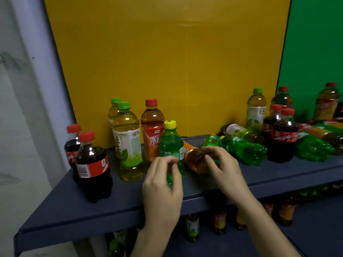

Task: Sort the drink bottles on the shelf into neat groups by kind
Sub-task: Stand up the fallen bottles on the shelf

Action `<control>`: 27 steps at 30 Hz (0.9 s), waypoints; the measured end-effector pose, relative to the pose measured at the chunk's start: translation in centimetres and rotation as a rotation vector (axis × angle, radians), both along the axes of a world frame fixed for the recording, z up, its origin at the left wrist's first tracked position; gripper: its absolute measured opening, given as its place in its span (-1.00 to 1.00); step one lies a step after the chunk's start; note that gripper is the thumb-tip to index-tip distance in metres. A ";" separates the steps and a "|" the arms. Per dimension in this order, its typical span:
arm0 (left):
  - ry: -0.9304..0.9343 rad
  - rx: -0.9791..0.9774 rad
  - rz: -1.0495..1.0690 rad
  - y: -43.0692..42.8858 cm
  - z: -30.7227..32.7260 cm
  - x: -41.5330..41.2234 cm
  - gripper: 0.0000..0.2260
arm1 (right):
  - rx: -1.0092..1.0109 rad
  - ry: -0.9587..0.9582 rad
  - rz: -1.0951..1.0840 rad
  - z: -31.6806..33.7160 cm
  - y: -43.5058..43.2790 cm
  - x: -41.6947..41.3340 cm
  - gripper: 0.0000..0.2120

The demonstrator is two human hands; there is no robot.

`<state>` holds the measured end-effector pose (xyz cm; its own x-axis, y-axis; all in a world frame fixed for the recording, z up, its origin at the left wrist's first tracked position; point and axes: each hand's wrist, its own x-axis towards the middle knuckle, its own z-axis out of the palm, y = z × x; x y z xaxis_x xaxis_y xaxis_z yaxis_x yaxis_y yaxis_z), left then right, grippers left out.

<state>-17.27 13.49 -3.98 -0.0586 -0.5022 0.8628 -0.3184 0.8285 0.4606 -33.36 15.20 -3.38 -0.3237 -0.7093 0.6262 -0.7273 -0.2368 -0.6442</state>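
Observation:
An upright green Sprite bottle (170, 143) with a yellow cap stands mid-shelf, and my left hand (161, 191) curls around its lower part. Just to its right an amber iced tea bottle (194, 160) lies on its side, with my right hand (226, 171) pinching its base end. At the left stand two cola bottles (92, 164), two green tea bottles (128, 141) and an upright iced tea bottle (152, 130). Lying Sprite bottles (243, 149) and a lying green tea bottle (239, 131) are to the right.
The dark blue shelf (130, 197) has a yellow back panel (167, 62) and a green one (315, 52). Upright colas (284, 134), a green tea (256, 110) and a jumble of lying bottles (319, 138) fill the right end. More bottles (220, 219) stand on the shelf below.

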 end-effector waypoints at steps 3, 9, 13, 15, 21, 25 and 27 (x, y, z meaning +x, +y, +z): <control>-0.137 0.069 -0.082 0.4 0.8 -3.7 -0.81 | 0.053 -0.002 -0.034 1.1 -0.9 -3.5 -0.80; -0.330 0.234 0.091 -1.8 1.6 -10.4 -0.74 | 0.200 0.124 -0.069 3.0 -3.8 -8.7 -0.77; -0.510 0.497 0.357 -5.0 3.0 -12.8 -0.60 | 0.342 0.249 -0.089 3.9 -5.7 -9.8 -0.64; -0.538 0.658 0.406 -6.6 3.7 -13.4 -0.57 | 0.428 0.325 -0.098 4.0 -6.5 -9.7 -0.57; -0.458 1.033 0.468 -9.8 4.4 -14.4 -0.25 | 0.632 0.364 -0.139 4.4 -8.0 -9.2 -0.39; -0.379 1.166 0.441 -10.2 4.7 -14.5 -0.14 | 0.761 0.240 -0.056 4.4 -9.6 -9.4 -0.34; -0.367 1.201 0.426 -10.4 4.8 -14.4 -0.15 | 0.817 0.191 -0.021 4.2 -10.1 -9.4 -0.25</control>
<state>-31.67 3.13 0.78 0.1593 -0.9743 -0.1594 -0.7129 -0.2252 0.6641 -42.74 5.05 0.82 -0.2825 -0.9586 -0.0366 -0.8403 0.2657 -0.4726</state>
